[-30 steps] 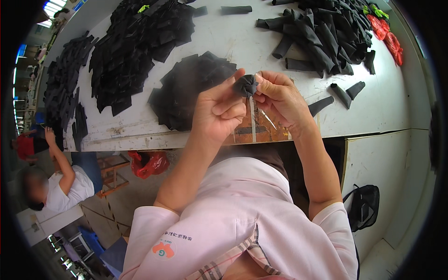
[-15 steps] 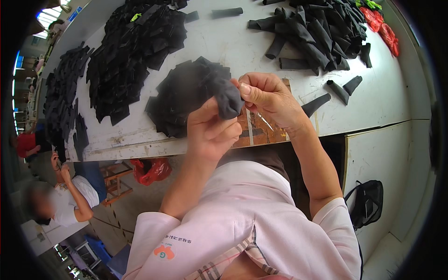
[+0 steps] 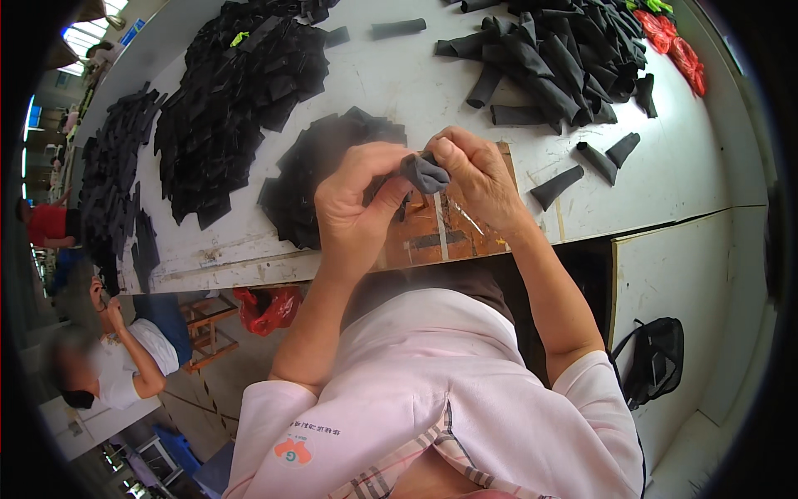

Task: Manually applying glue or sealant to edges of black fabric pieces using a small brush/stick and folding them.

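Dark grey cloth piece (image 3: 426,173), soft, matte, bunched into crumpled folds, held up between hands above scuffed brown board (image 3: 426,226) at table's near edge. Left hand (image 3: 353,195) curled, thumb and fingers closed on cloth's left side. Right hand (image 3: 482,176) bent, thumb and fingertips pinching its right edge. Behind left hand, flat dark pieces (image 3: 301,179) overlap in low mound. Farther right, rolled-looking fabric tubes (image 3: 553,71) heaped on smooth white tabletop (image 3: 665,166); crinkled glossy red plastic (image 3: 686,65) beside heap.

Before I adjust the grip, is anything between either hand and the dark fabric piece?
Nothing visible: the right hand pinches the dark fabric piece at its right, and the left hand meets it on the left. Contact behind the fabric is hidden.
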### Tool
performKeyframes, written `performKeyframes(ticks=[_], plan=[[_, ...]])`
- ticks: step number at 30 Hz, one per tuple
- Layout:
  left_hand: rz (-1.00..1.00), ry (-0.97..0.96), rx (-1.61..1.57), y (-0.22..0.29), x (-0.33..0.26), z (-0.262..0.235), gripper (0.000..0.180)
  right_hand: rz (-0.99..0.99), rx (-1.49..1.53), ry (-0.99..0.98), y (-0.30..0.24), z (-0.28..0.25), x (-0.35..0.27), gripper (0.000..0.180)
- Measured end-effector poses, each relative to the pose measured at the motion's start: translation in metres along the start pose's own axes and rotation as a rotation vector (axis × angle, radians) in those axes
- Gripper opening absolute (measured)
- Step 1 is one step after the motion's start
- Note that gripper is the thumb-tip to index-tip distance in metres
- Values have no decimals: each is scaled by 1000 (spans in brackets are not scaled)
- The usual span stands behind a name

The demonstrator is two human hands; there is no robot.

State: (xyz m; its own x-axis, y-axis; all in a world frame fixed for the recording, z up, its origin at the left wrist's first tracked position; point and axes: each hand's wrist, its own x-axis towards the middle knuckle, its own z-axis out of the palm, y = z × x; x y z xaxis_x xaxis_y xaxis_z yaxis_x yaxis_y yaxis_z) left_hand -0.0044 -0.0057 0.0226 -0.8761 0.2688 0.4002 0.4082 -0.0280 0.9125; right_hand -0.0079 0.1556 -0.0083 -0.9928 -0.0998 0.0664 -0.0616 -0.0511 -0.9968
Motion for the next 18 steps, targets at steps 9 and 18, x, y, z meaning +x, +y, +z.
performKeyframes(ticks=[9,18], plan=[[-77,260,-352,-5,-20,7,9,-465,-1052,-212,-25,-1,-6,34],[-213,58,-442,3,7,14,23,-513,-738,-105,-25,-4,-10,19]])
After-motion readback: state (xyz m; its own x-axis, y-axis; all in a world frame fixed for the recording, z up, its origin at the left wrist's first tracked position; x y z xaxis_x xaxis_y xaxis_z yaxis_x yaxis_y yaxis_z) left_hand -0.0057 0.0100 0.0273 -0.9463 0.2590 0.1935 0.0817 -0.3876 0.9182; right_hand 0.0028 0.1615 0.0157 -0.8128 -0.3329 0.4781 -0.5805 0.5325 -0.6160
